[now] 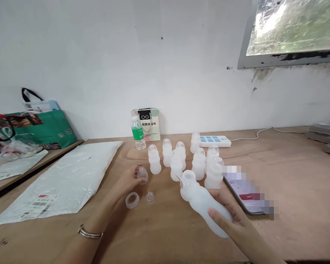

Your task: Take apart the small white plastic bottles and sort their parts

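Observation:
My right hand [228, 216] is wrapped round a frosted white baby bottle [209, 207], tilted with its open neck toward the upper left. A small clear piece with a thin tip shows by the neck; I cannot make out its kind. The thumb and fingers of my left hand [133, 176] close round a clear dome cap [142, 175] at the table top. Just below that hand lie a translucent screw ring [132, 200] and a clear teat [150, 197] with a thin tip.
Several capped white bottles [176, 167] stand ahead. At the right lie a phone [249, 196] and a power strip [216, 141]. A water bottle [138, 134] and a paper bag [154, 128] stand near the wall. A white plastic mailer [68, 176] covers the left side, beside a green bag [49, 128].

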